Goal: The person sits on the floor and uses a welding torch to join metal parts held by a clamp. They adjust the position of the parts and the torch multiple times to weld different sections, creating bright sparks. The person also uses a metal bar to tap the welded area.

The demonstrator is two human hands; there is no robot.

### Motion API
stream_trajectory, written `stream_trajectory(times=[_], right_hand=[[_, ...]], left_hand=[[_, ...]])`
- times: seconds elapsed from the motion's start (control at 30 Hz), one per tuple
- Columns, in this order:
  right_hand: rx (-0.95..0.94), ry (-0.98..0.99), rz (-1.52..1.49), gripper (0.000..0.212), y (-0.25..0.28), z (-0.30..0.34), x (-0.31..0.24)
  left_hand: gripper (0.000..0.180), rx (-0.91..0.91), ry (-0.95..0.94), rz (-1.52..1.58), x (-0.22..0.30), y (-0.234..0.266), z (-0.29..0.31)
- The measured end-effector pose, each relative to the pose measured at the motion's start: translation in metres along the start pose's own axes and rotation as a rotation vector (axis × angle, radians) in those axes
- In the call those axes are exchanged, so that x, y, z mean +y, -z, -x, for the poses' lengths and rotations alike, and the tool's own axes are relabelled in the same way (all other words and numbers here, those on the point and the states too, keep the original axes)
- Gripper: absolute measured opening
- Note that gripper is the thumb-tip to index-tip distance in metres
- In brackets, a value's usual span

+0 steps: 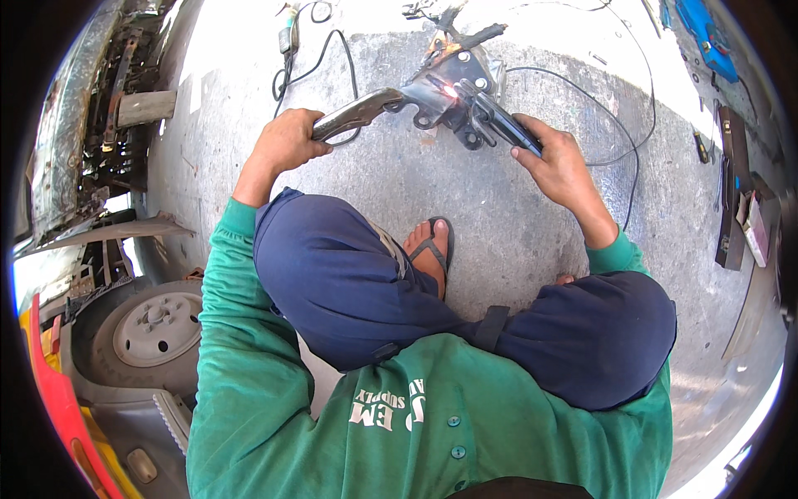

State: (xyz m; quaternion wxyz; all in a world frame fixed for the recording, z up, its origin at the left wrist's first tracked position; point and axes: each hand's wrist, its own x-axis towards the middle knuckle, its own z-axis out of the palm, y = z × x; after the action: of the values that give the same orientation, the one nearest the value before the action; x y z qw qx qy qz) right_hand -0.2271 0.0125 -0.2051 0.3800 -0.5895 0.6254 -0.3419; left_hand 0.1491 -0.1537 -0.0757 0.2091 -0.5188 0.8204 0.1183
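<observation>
My left hand is closed round the end of a curved, shiny metal arm. That arm runs up to a dark metal bracket with holes and rounded lugs. A small spot on the bracket glows orange-white. On the other side, my right hand grips a long black bar-shaped piece, thumb and fingers on its near end. Its far end meets the bracket beside the glowing spot; I cannot tell whether they are joined. Rusty, blackened parts stick out behind the bracket.
A black cable loops on the concrete floor at the upper left, by a greenish-handled tool. Another cable curves at the right. A wheel and vehicle parts stand left. A screwdriver and dark case lie right.
</observation>
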Motion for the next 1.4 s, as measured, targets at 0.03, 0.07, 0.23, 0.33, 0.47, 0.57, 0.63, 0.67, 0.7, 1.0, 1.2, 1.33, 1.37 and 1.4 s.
stream_trajectory(times=[0.03, 0.07, 0.23, 0.33, 0.47, 0.57, 0.63, 0.67, 0.7, 1.0, 1.2, 1.33, 1.37, 1.4], right_hand=[[0.007, 0.006, 0.005, 0.048, 0.0, -0.002, 0.002], [0.005, 0.003, 0.005, 0.047, 0.0, -0.003, 0.001], [0.014, 0.017, 0.017, 0.048, 0.0, -0.004, 0.002], [-0.004, -0.011, 0.014, 0.048, 0.001, -0.005, -0.003], [0.02, 0.034, 0.027, 0.047, -0.001, -0.005, 0.001], [0.01, 0.034, 0.046, 0.048, -0.002, -0.006, 0.002], [0.016, 0.051, 0.069, 0.048, -0.004, -0.006, 0.003], [0.018, 0.054, 0.068, 0.049, -0.004, -0.006, 0.002], [0.021, 0.057, 0.066, 0.049, -0.004, -0.005, 0.001], [0.004, 0.05, 0.069, 0.051, -0.003, -0.006, 0.0], [0.063, 0.108, -0.05, 0.052, -0.004, -0.004, 0.003], [0.136, -0.036, -0.454, 0.054, 0.035, 0.006, -0.025], [0.147, -0.019, -0.506, 0.056, 0.053, 0.01, -0.024], [0.196, -0.029, -0.531, 0.058, 0.066, 0.014, -0.022]], left_hand=[[0.027, 0.003, 0.005, -0.006, 0.001, 0.002, -0.002], [0.027, 0.002, 0.014, -0.012, 0.002, 0.002, -0.002], [0.027, 0.008, 0.011, -0.016, 0.005, 0.002, -0.003], [0.028, 0.013, 0.007, -0.022, 0.004, 0.002, -0.002], [0.029, 0.018, -0.012, -0.028, 0.003, 0.003, -0.003], [0.03, 0.002, 0.007, -0.02, 0.003, 0.003, -0.005], [0.029, 0.008, 0.013, -0.019, 0.004, 0.003, -0.004], [0.029, 0.011, 0.017, -0.017, 0.004, 0.003, -0.004], [0.029, 0.014, 0.016, -0.022, 0.003, 0.002, -0.004], [0.028, 0.013, 0.013, -0.029, 0.002, 0.001, -0.005], [0.028, 0.051, -0.014, -0.002, -0.001, -0.002, -0.003], [0.027, 0.002, 0.005, 0.001, -0.006, -0.001, -0.004], [0.027, 0.007, -0.009, 0.007, -0.007, -0.001, -0.007], [0.029, -0.026, 0.023, 0.032, -0.007, 0.001, -0.01]])
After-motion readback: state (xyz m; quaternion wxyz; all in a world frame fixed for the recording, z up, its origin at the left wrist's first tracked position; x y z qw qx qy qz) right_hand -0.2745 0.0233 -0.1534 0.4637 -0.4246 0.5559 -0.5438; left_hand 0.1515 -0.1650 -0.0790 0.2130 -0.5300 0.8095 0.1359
